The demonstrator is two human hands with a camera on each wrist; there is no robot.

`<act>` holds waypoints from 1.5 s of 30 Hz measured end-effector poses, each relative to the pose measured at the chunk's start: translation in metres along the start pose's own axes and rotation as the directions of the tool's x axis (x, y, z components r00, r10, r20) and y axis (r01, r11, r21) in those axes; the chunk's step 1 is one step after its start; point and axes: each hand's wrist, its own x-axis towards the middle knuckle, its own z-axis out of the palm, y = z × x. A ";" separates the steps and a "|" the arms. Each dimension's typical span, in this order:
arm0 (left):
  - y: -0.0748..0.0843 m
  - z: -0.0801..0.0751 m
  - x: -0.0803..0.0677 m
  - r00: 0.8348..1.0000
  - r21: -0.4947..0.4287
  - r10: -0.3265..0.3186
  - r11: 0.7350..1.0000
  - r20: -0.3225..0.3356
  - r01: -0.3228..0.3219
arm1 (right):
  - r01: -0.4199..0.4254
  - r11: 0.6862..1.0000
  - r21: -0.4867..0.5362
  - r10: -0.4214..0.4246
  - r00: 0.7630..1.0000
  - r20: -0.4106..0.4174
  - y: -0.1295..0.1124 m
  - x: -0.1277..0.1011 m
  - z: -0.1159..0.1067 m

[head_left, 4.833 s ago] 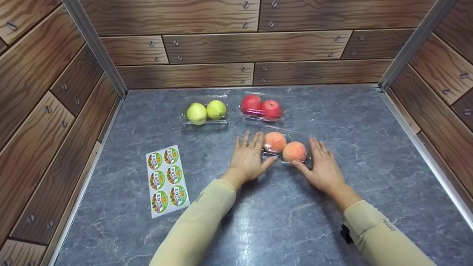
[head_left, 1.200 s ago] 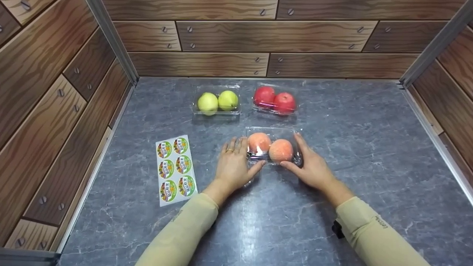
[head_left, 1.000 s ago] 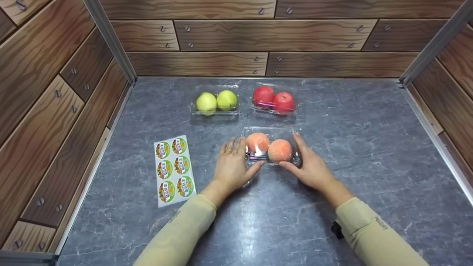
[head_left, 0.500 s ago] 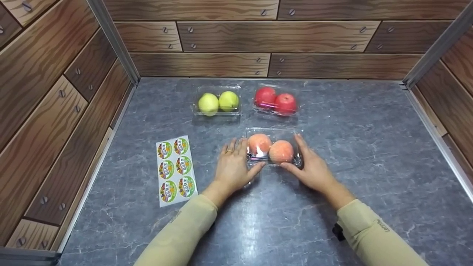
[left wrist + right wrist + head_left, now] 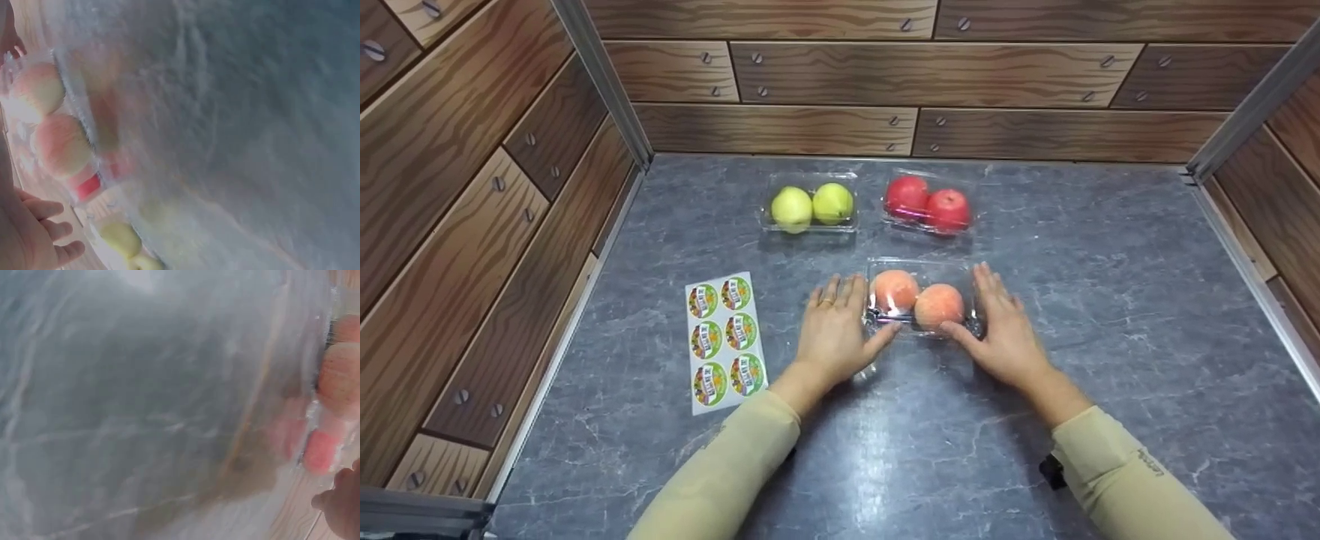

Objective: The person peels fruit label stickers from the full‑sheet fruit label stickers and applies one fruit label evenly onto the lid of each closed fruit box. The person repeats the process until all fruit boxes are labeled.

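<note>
Two flat, open hands flank the clear peach box [image 5: 921, 298] in the head view: left hand [image 5: 836, 335] and right hand [image 5: 999, 330] touch its ends, just right of the sticker sheet [image 5: 725, 341]. Even pressure from both sides would keep it square. Both wrist views are blurred; peaches [image 5: 48, 121] show faintly.
</note>
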 end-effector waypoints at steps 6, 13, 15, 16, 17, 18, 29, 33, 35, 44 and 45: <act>-0.034 -0.026 -0.002 0.994 -0.098 -0.112 0.989 -0.017 0.110 | 0.097 0.994 -0.041 -0.098 0.995 -0.029 -0.030 0.005 -0.003; -0.095 -0.056 -0.011 0.962 -0.209 -0.230 0.958 -0.146 0.197 | 0.304 0.949 -0.080 -0.305 0.952 0.005 -0.087 0.009 0.014; -0.110 -0.061 -0.014 0.954 -0.219 -0.263 0.949 -0.144 0.229 | 0.347 0.933 -0.095 -0.343 0.937 0.058 -0.105 0.010 0.020; -0.117 -0.063 -0.016 0.951 -0.225 -0.277 0.944 -0.139 0.243 | 0.368 0.925 -0.098 -0.360 0.929 0.091 -0.113 0.010 0.024; -0.124 -0.065 -0.018 0.948 -0.226 -0.291 0.939 -0.130 0.258 | 0.384 0.917 -0.104 -0.370 0.920 0.131 -0.122 0.010 0.028; -0.130 -0.066 -0.019 0.945 -0.225 -0.304 0.935 -0.121 0.272 | 0.397 0.911 -0.114 -0.374 0.910 0.177 -0.130 0.010 0.032; -0.182 -0.053 -0.039 0.915 -0.208 -0.404 0.895 0.003 0.395 | 0.547 0.833 -0.084 -0.468 0.778 0.420 -0.179 0.014 0.089; -0.191 -0.049 -0.045 0.907 -0.187 -0.418 0.889 0.038 0.418 | 0.576 0.814 -0.074 -0.495 0.755 0.431 -0.185 0.015 0.105; -0.194 -0.047 -0.048 0.904 -0.174 -0.425 0.887 0.053 0.428 | 0.587 0.807 -0.071 -0.505 0.747 0.432 -0.188 0.014 0.110; -0.203 -0.045 -0.053 0.883 -0.161 -0.451 0.869 0.128 0.467 | 0.621 0.782 -0.044 -0.536 0.707 0.462 -0.202 0.012 0.126; -0.204 -0.045 -0.053 0.885 -0.164 -0.446 0.871 0.133 0.463 | 0.625 0.779 -0.045 -0.538 0.704 0.463 -0.202 0.012 0.127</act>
